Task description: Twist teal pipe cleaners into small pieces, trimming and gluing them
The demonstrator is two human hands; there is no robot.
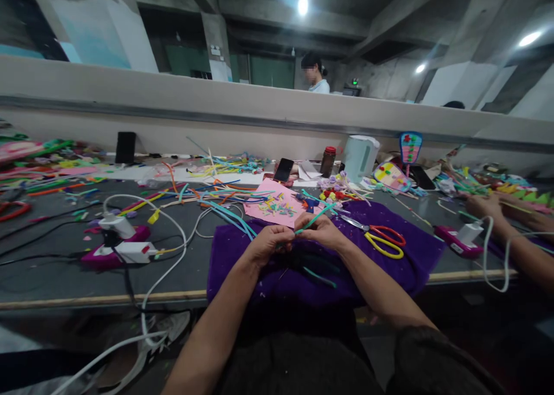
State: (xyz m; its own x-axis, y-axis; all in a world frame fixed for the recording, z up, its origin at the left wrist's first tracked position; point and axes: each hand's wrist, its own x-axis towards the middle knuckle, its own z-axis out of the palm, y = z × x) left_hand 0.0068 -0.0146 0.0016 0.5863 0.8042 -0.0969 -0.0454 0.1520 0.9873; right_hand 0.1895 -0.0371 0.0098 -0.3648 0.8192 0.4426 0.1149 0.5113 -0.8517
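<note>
Under both hands lies a purple cloth (402, 262), soft and matt with a slightly fuzzy nap, and the teal pipe cleaner (312, 219) pinched between the left hand (267, 246) and right hand (324, 231) looks thin and fuzzy. Just right of the right hand, the scissors (376, 236) show bright metal blades and glossy red and yellow plastic handles. Beyond the hands a matt pink paper sheet (277, 201) lies on the dull grey worktop (56, 271), and left of the left hand runs a smooth white plastic cable (167, 271).

My left hand (265, 243) and right hand (322, 231) meet over the cloth (402, 268), pinching a pipe cleaner (312, 219) between them; scissors (381, 239) lie to the right, a paper sheet (277, 205) behind, chargers (123, 246) far left
</note>
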